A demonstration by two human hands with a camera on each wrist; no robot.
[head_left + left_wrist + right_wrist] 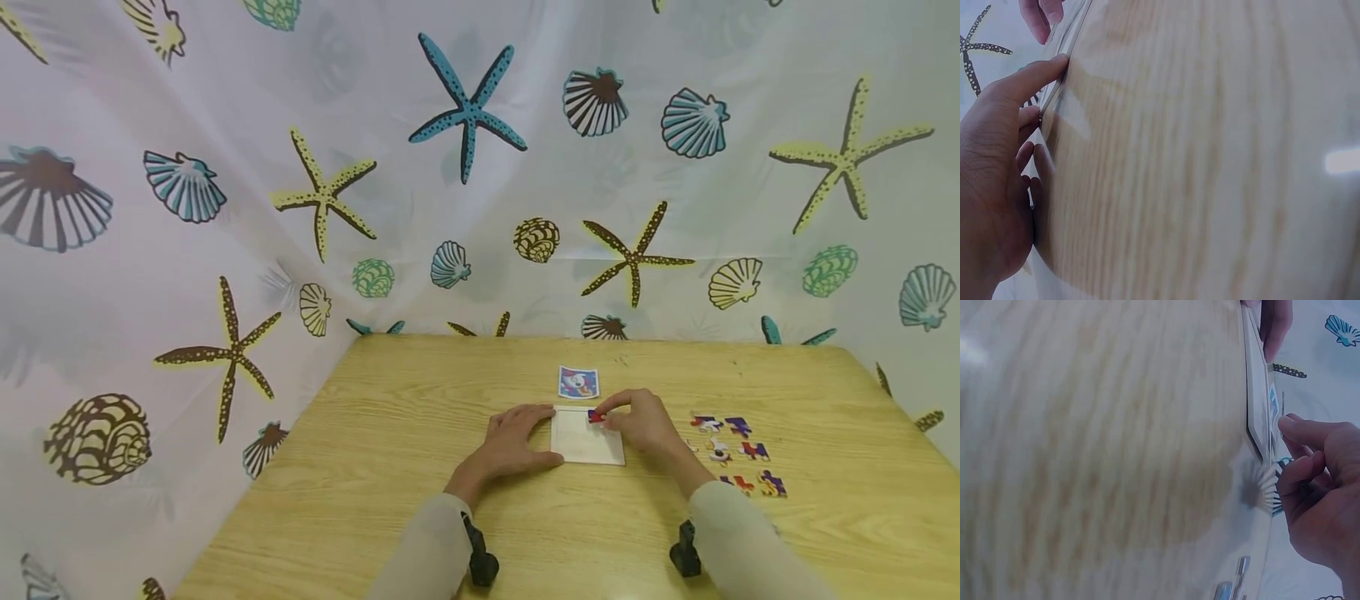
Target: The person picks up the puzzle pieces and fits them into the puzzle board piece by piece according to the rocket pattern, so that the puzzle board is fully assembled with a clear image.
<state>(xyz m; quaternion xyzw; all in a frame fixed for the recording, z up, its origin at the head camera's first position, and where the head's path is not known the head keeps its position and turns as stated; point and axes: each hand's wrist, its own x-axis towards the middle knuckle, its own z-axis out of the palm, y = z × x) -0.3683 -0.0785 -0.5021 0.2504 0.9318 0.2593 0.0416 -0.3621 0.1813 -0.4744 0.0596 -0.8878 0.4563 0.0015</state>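
In the head view my right hand (643, 423) pinches a red and blue jigsaw piece (596, 416) between thumb and fingertips. It holds the piece over the upper right part of a white puzzle tray (581, 448). My left hand (513, 439) lies along the tray's left side, thumb at the lower left corner and fingertips at the upper left one. The left wrist view shows the left thumb (1044, 74) extended against the tray's edge. From the right wrist, the right hand (1322, 481) has its thumb and fingers together above the tray (1258, 387).
A small picture card (578, 382) of a white figure on blue lies just beyond the tray. Several loose jigsaw pieces (753, 451) are spread on the wooden table (420, 400) to the right. A shell-and-starfish cloth (480, 208) hangs behind.
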